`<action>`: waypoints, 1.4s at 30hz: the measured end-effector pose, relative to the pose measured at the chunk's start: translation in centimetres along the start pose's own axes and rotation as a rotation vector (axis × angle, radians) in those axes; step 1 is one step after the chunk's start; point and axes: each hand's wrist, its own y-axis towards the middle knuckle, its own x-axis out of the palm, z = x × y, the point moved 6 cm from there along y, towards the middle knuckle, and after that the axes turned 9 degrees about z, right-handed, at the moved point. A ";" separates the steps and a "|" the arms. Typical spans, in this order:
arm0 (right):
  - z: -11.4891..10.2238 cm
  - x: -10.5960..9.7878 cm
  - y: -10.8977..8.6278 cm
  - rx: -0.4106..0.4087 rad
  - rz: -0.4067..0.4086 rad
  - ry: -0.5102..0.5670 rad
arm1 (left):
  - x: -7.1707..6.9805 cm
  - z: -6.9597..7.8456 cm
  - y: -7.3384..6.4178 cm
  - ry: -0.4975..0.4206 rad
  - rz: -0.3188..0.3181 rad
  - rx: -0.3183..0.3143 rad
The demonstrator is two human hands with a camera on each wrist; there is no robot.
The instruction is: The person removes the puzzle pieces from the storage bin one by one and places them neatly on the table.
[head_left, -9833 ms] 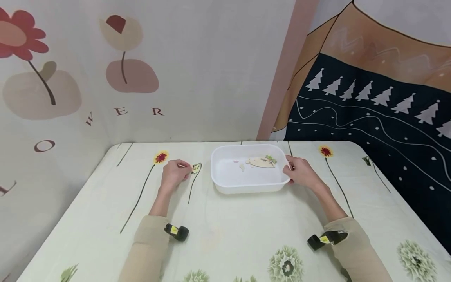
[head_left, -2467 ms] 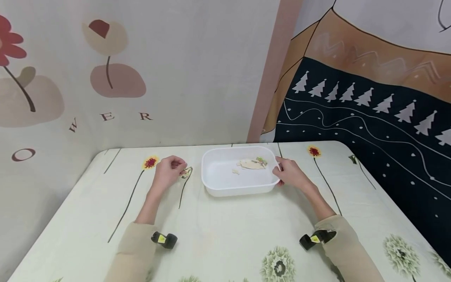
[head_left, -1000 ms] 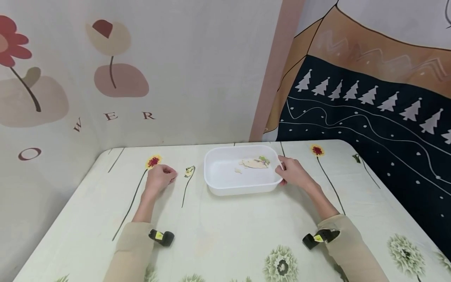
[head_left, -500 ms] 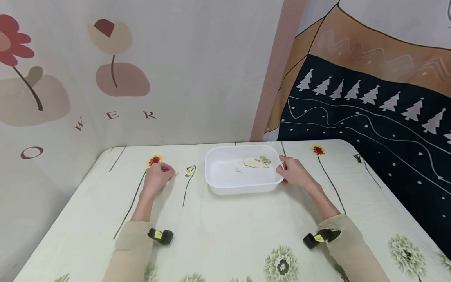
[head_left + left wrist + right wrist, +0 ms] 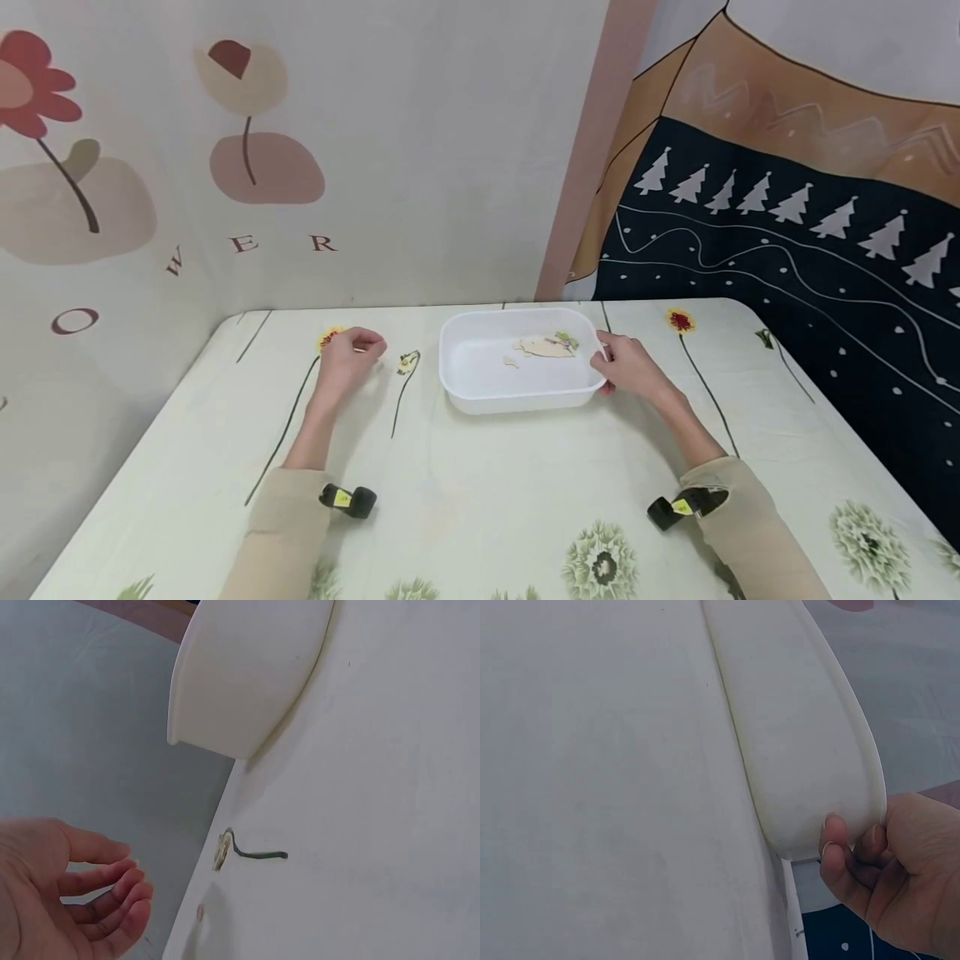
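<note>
A white plastic tray (image 5: 517, 402) stands near the table's far edge. My right hand (image 5: 637, 367) grips its right rim, the fingers curled around the edge in the right wrist view. Inside lie a flat cream piece (image 5: 542, 347), a green leafy bit (image 5: 567, 341) at its right end, and a small cream scrap (image 5: 511, 362). Left of the tray, my left hand (image 5: 347, 367) is raised over the cloth with fingers loosely bent; I see nothing held in it. In the left wrist view a small pinkish scrap (image 5: 200, 912) shows on the cloth near that hand.
The table wears a pale cloth (image 5: 465, 483) printed with flowers, including a drooping bloom (image 5: 407, 363) between left hand and tray. A light curtain (image 5: 420, 167) hangs behind, with a dark tree-patterned cloth (image 5: 750, 225) at the right.
The pinkish scrap seen in the tray at first is gone from it. My left hand moved left from the drooping bloom, then rose away from the cloth. My right hand kept hold of the tray.
</note>
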 end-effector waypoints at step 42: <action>0.3 0.1 0.2 -0.006 0.007 0.010 | 7.5 9.7 -4.7 -0.251 -0.110 0.319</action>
